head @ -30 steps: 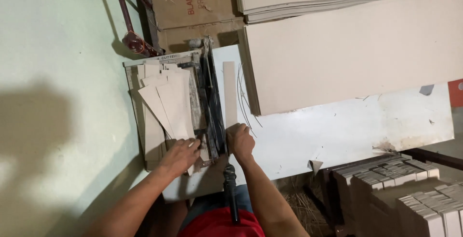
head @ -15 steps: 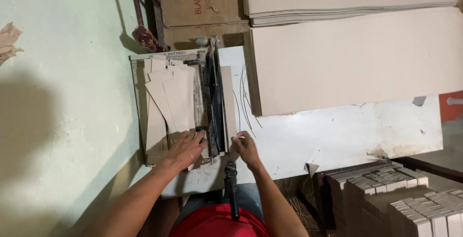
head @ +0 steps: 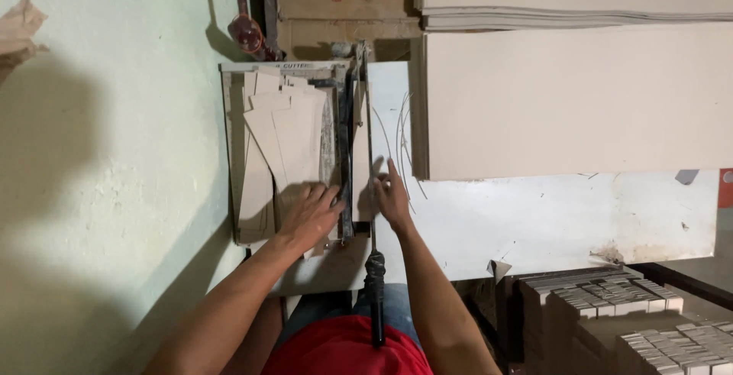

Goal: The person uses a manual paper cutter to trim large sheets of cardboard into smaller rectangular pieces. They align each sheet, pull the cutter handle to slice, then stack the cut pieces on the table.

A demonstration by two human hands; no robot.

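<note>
Both hands are down at the paper cutter [head: 347,153] on the white table [head: 534,222]. His left hand [head: 309,218] lies flat with fingers spread apart, pressing on the cut card strips [head: 286,142] piled on the cutter's bed. His right hand [head: 391,195] is open too — fingers stretched out and pointing away from him, resting on the table just beside the blade arm [head: 370,161], which lies low along the cutter's edge. The arm's black handle [head: 376,299] sticks back toward his red shirt [head: 347,352]. Big pale boards [head: 573,100] lie on the table to the right — more are stacked behind them. Small stacked card pieces [head: 634,321] sit low at the right.
</note>
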